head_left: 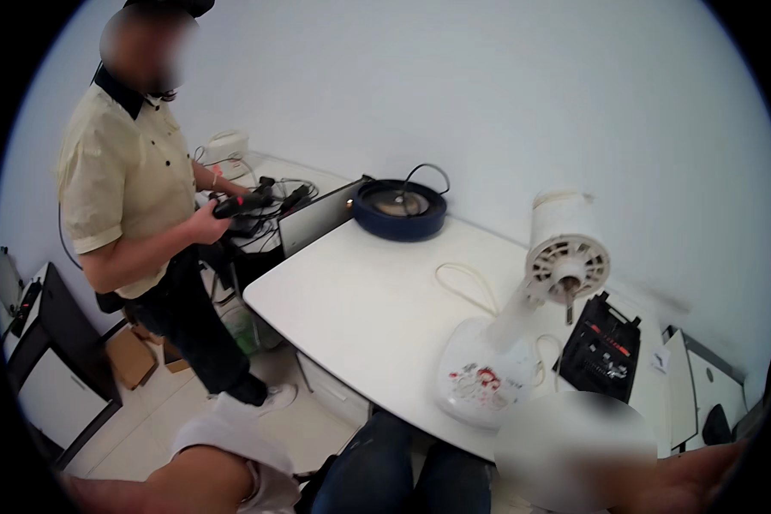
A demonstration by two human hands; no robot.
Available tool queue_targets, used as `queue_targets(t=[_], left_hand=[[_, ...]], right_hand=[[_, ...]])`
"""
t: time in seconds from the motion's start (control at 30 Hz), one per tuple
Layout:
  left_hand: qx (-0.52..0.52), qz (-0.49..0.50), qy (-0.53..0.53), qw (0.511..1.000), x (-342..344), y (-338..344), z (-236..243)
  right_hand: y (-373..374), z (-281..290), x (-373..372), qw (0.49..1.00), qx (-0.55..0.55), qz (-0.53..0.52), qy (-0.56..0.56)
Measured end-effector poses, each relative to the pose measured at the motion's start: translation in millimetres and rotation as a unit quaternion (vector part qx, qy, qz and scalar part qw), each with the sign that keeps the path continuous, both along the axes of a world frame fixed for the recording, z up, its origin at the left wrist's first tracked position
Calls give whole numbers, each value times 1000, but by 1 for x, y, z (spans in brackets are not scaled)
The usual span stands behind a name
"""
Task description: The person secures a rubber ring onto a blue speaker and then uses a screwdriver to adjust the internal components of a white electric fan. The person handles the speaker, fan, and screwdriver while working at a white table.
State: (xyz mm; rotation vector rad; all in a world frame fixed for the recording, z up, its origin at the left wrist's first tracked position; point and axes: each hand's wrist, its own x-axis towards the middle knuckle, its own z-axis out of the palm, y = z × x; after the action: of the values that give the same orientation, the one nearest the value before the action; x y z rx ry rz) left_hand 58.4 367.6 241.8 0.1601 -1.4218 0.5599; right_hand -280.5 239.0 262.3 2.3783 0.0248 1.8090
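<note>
My left arm (197, 480), in a pale sleeve, stretches out at the lower left, and its hand lies past the picture's edge. On the lower right my right arm (668, 480) reaches outward; a blur covers its upper part, and the hand runs out of the picture. Nearest to the right arm stands a white electric fan (570, 248) without blades or guard, its motor shaft bare. Red figures decorate its base (484, 373). Beyond the fan, an open black tool case (600, 347) holds small metal bits and red-marked pieces.
A white table (360, 300) spreads before my knees. A round dark blue object (398, 214) with a black cable sits at its far end. A pale cord (467, 287) loops near the fan. At the left, a standing person (137, 171) holds a black tool (240, 204) beside tangled cables.
</note>
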Motion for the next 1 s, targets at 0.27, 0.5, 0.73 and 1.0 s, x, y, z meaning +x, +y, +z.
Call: queue_targets(t=[0.27,0.5,0.73,1.0], left_hand=[[-11,-27,32,999,-4,-24,0],[1,-67,36,997,-10,-50,-5],[15,-136,64,989,-27,-95,-26],[12,-133,79,988,-35,-102,-29]], right_hand=[[-11,-27,73,964,256,62,45],[-51,-97,67,801,374,-178,432],[-59,-166,-99,667,555,-436,239],[-97,-226,-133,665,398,-611,164]])
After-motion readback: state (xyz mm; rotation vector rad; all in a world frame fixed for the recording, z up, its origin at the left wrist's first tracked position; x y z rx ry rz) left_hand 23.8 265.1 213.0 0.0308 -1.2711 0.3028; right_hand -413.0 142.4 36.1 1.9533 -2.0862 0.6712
